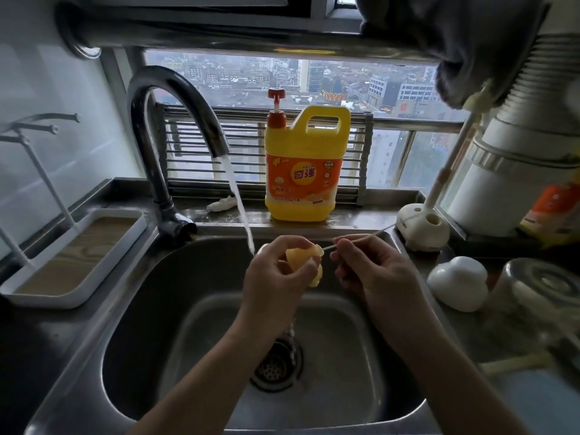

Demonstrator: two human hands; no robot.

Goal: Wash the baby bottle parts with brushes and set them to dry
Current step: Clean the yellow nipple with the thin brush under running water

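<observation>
Left grip curls round the yellow nipple above the sink; right grip pinches a thin brush at its tip. Tap water falls just behind the left grip, with a detergent jug standing beyond.

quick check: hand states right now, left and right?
Left hand: gripping the yellow bottle nipple.
Right hand: pinching a thin brush, its tip at the nipple.
</observation>
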